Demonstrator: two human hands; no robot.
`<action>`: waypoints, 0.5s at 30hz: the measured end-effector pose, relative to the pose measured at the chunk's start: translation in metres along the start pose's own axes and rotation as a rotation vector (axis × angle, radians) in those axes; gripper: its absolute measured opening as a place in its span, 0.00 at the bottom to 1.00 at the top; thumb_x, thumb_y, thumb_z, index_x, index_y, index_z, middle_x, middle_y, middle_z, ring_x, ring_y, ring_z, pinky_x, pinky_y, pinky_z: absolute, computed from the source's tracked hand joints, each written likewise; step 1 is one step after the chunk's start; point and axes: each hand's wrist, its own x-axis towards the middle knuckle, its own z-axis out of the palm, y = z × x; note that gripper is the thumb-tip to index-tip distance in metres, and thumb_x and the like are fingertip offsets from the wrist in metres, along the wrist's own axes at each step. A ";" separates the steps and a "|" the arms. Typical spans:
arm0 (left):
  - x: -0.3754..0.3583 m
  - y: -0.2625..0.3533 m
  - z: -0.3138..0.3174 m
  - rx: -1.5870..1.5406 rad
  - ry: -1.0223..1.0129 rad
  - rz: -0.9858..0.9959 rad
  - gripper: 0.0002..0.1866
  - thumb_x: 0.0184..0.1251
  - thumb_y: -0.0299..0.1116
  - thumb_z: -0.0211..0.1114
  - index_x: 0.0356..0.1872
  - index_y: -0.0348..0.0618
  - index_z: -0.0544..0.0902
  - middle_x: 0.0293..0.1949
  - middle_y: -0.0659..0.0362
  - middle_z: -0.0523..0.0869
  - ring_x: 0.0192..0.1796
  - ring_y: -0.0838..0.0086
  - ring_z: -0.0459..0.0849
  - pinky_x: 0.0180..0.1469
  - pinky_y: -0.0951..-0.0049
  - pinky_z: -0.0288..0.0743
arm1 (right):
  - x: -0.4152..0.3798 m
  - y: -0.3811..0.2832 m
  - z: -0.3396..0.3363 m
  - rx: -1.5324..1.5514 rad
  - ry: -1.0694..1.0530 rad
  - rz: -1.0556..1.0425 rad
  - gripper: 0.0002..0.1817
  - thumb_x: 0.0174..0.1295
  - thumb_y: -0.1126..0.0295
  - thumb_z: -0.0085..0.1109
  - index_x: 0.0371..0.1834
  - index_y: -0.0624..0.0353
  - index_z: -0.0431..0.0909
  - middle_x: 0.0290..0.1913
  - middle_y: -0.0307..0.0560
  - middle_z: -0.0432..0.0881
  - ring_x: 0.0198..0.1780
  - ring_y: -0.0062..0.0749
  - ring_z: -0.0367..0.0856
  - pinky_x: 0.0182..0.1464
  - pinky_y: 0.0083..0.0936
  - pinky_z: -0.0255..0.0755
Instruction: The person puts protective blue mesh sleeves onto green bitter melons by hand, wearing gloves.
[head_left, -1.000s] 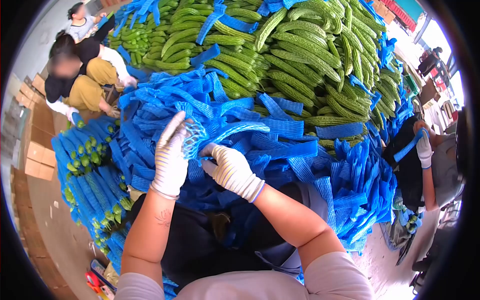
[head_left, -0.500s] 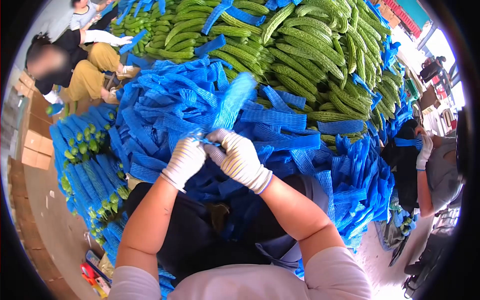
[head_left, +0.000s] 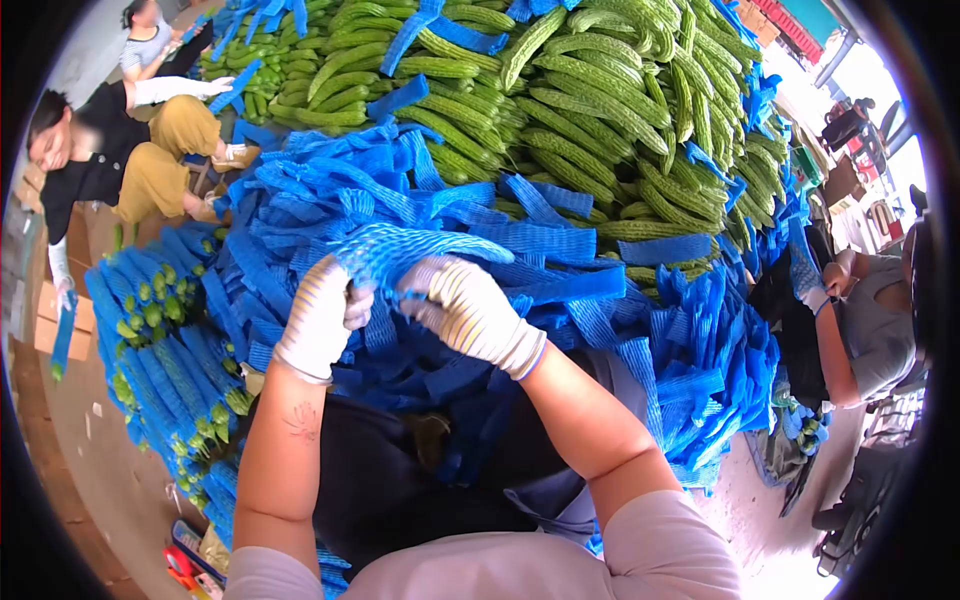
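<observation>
In striped work gloves, my left hand and my right hand face each other above the lap. A blue mesh sleeve arches over and between them, its left end bunched in my left hand's curled fingers. My right hand's fingers are bent together at the mesh's lower edge; their tips are partly hidden. Beneath and beyond lies a heap of loose blue mesh sleeves. Behind that is a big pile of green bitter gourds.
Net-wrapped gourds are stacked at the left. Two people sit at the upper left, one holding a sleeved gourd. Another person at the right holds blue mesh. Red-handled scissors lie at the lower left.
The sleeve pointed up and away before; now it bends over between my hands. My left hand has moved left, away from my right. The view has shifted slightly.
</observation>
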 end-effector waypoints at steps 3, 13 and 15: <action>-0.001 0.003 0.000 -0.382 -0.066 0.067 0.11 0.70 0.36 0.57 0.46 0.44 0.80 0.30 0.67 0.78 0.23 0.81 0.70 0.24 0.81 0.61 | -0.006 -0.007 0.015 -0.188 -0.264 -0.007 0.09 0.53 0.68 0.63 0.38 0.53 0.79 0.34 0.48 0.80 0.40 0.49 0.79 0.44 0.41 0.73; -0.002 -0.006 0.027 -0.240 -0.040 0.310 0.14 0.71 0.32 0.56 0.55 0.41 0.74 0.41 0.57 0.82 0.47 0.70 0.81 0.51 0.70 0.75 | -0.003 -0.026 0.012 0.857 0.315 0.365 0.04 0.67 0.72 0.56 0.42 0.58 0.76 0.37 0.31 0.76 0.39 0.13 0.69 0.43 0.15 0.67; -0.004 -0.010 0.031 -0.169 0.039 0.332 0.15 0.71 0.34 0.57 0.54 0.40 0.75 0.41 0.59 0.81 0.46 0.73 0.81 0.50 0.71 0.75 | -0.004 -0.027 0.013 0.893 0.374 0.396 0.05 0.67 0.71 0.57 0.43 0.57 0.76 0.36 0.30 0.75 0.36 0.11 0.68 0.41 0.12 0.65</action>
